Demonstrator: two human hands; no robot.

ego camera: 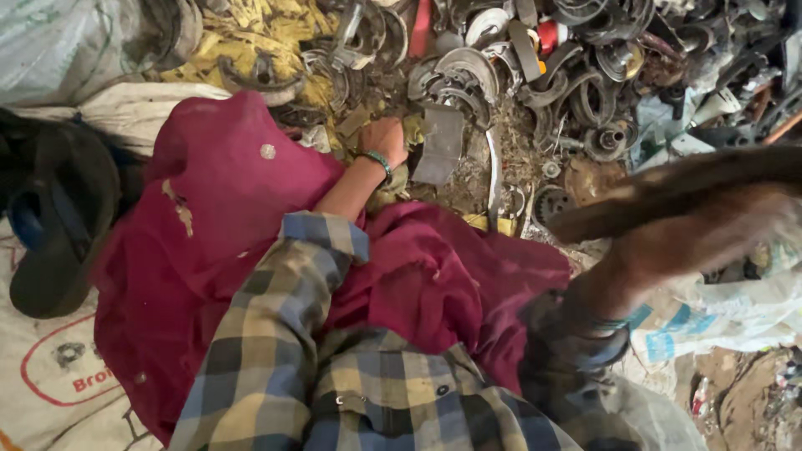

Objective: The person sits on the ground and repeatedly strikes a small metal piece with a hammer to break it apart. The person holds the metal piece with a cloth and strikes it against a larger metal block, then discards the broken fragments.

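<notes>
My left hand (386, 139) reaches forward past a magenta cloth (225, 209) over my knees. Its fingers are closed on a flat grey metal piece (440, 146) lying among the scrap. A green bangle sits on that wrist. My right hand (710, 230) is raised at the right and blurred by motion. It grips a long dark curved object (668, 188) that stretches across the right of the view. Both sleeves are blue and yellow plaid.
A heap of curved metal scrap parts (535, 75) fills the ground ahead. Yellow shredded material (251, 38) lies at upper left. A black sandal (63, 217) rests on white woven sacks (50, 376) at left. Plastic bags (718, 317) lie at right.
</notes>
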